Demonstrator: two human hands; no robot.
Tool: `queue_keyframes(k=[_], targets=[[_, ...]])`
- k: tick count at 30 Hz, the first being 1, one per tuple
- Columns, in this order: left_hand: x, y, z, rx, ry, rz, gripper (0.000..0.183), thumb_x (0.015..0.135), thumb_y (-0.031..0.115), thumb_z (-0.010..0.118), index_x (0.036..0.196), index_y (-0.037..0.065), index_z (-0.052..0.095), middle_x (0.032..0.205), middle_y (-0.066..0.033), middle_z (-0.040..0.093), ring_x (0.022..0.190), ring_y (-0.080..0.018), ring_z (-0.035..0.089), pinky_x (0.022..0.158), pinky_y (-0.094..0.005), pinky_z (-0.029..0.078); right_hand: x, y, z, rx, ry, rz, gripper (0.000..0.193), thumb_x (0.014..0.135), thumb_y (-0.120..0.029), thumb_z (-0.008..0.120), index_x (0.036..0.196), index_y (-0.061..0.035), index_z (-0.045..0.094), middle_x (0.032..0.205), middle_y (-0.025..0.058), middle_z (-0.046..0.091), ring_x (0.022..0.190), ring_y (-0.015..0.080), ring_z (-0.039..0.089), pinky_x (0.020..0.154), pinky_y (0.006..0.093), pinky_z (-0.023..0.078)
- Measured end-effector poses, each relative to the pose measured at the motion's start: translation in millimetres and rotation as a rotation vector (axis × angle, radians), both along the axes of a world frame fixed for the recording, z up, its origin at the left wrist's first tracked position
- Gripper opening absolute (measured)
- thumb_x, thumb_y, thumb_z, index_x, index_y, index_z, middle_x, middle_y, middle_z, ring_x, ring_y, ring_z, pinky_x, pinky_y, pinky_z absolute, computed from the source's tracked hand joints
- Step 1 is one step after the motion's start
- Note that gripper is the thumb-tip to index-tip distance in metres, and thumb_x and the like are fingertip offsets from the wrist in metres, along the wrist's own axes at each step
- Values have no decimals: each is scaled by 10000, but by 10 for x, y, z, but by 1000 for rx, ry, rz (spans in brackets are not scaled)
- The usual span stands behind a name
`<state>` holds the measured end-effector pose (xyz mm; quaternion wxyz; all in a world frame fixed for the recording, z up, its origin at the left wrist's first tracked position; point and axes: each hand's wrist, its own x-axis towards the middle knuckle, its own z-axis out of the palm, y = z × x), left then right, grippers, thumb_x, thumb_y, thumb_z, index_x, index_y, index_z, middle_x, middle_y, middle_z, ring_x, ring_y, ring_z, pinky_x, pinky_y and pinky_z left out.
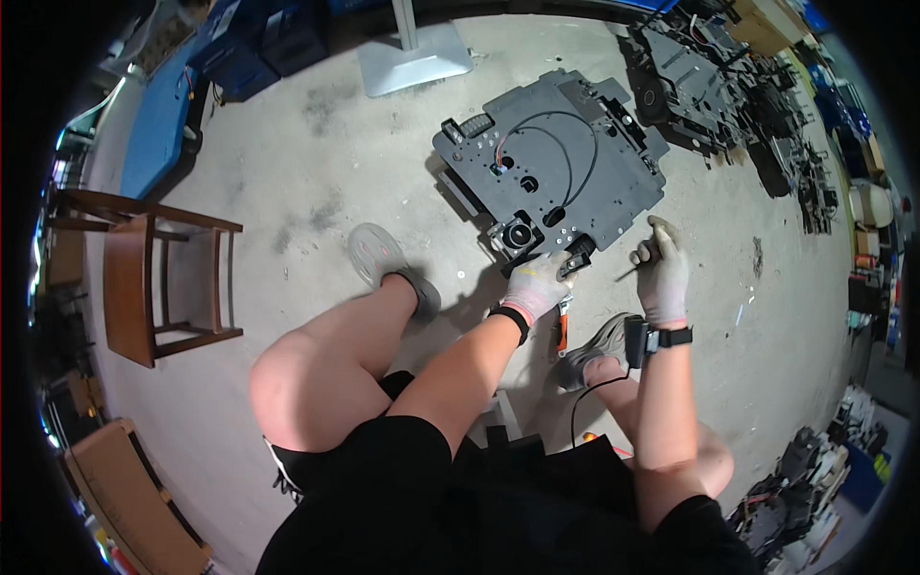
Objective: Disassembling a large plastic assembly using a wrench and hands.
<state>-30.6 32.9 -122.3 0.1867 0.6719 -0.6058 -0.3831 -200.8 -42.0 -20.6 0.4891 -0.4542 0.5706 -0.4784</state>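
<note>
A flat dark-grey machine chassis (pixel 575 163) lies on the floor ahead of me, with a looped black cable on top and black wheel-like parts at its corners. My left hand (pixel 539 285), in a pale work glove, grips the black part (pixel 578 257) at its near corner. Off the chassis's right side, my gloved right hand (pixel 663 273) is closed around a thin dark rod-like tool (pixel 627 274); the fingers hide most of it. Below the left hand, an orange-handled hand tool (pixel 563 331) is on the floor between my feet.
Black and grey machine parts (pixel 685 81) are piled at the far right, and another heap (pixel 795 498) stands at the lower right. At left are a wooden chair (pixel 134 287) and a blue panel (pixel 158 129). A metal stand base (pixel 414 62) rests beyond the chassis.
</note>
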Motion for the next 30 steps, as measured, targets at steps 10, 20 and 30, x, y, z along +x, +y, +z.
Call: queue_keyframes(k=[10, 20, 30], targets=[[148, 224, 1086, -380, 265, 186, 373, 881, 329, 698, 1121, 57, 609, 826, -133, 678, 766, -270, 684, 695, -379, 537, 279, 459, 783, 371, 50, 468, 429, 986, -393, 599, 1261, -65, 601, 674, -54, 453, 468, 37, 314, 418, 224, 239], [140, 772, 1458, 427, 1721, 609, 319, 950, 440, 390, 929, 197, 596, 730, 18, 579, 597, -136, 504, 520, -310, 385, 665, 1218, 1550, -91, 641, 640, 392, 837, -326, 712, 998, 28, 661, 876, 170, 692, 816, 235, 676, 759, 352, 526], [234, 985, 1101, 633, 1811, 617, 509, 999, 460, 444, 1037, -19, 615, 990, -139, 612, 948, -310, 591, 904, -405, 495, 110, 1158, 2451, -536, 781, 381, 378, 846, -322, 737, 1085, -37, 670, 1015, 101, 696, 887, 187, 642, 808, 329, 528]])
